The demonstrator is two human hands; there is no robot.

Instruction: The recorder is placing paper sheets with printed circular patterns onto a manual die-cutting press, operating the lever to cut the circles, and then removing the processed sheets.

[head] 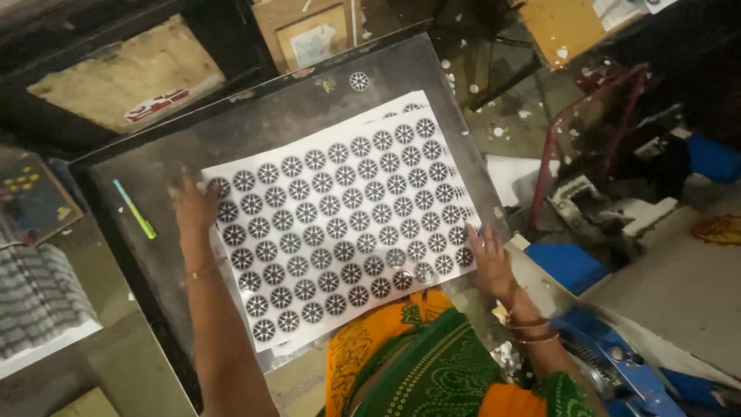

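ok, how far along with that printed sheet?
Done: the top sheet of round black-and-white patterns lies flat on the dark plate, over more sheets. In hand: left hand and right hand touch its opposite edges. Left: all circles look uncut; one loose disc lies beyond.

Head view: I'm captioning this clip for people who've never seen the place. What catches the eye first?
First, the white paper sheet printed with rows of round black wheel-like patterns, lying atop a stack on the dark metal table at the centre. The left hand touches its far left corner and the right hand its near right edge. A thin green pen lies on the table left of the sheet.
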